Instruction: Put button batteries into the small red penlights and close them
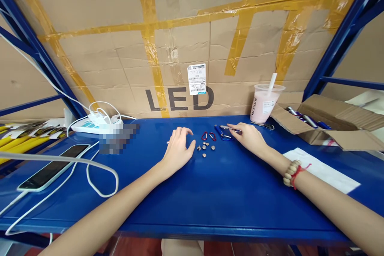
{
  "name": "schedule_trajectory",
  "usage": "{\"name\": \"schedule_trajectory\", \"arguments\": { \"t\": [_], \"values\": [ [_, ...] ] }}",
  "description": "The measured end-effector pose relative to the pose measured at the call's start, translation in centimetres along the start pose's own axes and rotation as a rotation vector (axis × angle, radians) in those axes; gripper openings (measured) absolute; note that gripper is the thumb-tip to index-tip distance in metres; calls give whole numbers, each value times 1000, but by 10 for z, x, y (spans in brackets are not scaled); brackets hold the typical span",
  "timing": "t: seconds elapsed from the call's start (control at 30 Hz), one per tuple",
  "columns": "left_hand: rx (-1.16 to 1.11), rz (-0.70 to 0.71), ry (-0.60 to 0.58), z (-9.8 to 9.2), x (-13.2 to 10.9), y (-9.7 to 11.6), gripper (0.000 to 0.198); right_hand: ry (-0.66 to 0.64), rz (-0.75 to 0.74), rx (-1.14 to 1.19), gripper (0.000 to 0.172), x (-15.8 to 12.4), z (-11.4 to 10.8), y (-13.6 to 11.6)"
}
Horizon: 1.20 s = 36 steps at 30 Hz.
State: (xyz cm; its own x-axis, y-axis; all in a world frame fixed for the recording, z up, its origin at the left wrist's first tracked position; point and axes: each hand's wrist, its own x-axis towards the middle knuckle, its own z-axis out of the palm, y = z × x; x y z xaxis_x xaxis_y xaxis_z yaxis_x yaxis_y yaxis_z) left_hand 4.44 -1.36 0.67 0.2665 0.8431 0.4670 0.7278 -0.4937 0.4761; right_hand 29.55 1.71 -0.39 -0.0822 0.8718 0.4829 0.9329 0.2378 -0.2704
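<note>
My left hand (179,150) is over the blue table, its thumb and fingers apart and nothing between them. Just right of it lie several small round silver metal pieces (204,147), perhaps button cells or snaps. Two red carabiners (209,136) lie behind them. My right hand (248,137) is closed on a slim dark pen-like thing (235,129), held nearly flat above the table. Beside its tip lie a blue tube-shaped thing (218,130) and a blue carabiner (227,137), partly overlapped by the hand's fingers.
At the back right stands a pink drink cup (264,104) with a straw. An open cardboard box (318,134) holds several pen-like things. White paper (322,170) lies under my right forearm. Leftward are a phone (55,167), cables and a power strip (96,125). Cardboard (120,60) walls the back.
</note>
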Motion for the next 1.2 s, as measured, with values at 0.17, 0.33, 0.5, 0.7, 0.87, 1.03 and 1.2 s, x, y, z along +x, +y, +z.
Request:
{"name": "schedule_trajectory", "arguments": {
  "t": [0.17,0.33,0.5,0.7,0.87,1.03,1.2],
  "values": [
    [193,81,-30,0,3,-11,13,-65,-43,21,31,1,13,10],
    [386,88,-26,-6,7,-14,18,-45,-84,96,30,1,11,5],
    [578,-46,-54,-14,12,-20,28,133,-93,109,30,-5,-1,-13],
    [583,-73,-127,-13,14,-31,15,-21,-251,196,25,-13,0,-34],
    [464,33,-63,-12,16,-26,12,-157,-474,176,29,-16,-3,-41],
    [125,83,12,-11,13,-13,9,-252,-579,182,35,-22,-8,-52],
    [-113,79,17,-7,6,-2,8,-285,-615,210,46,-28,-6,-61]
  ]
}}
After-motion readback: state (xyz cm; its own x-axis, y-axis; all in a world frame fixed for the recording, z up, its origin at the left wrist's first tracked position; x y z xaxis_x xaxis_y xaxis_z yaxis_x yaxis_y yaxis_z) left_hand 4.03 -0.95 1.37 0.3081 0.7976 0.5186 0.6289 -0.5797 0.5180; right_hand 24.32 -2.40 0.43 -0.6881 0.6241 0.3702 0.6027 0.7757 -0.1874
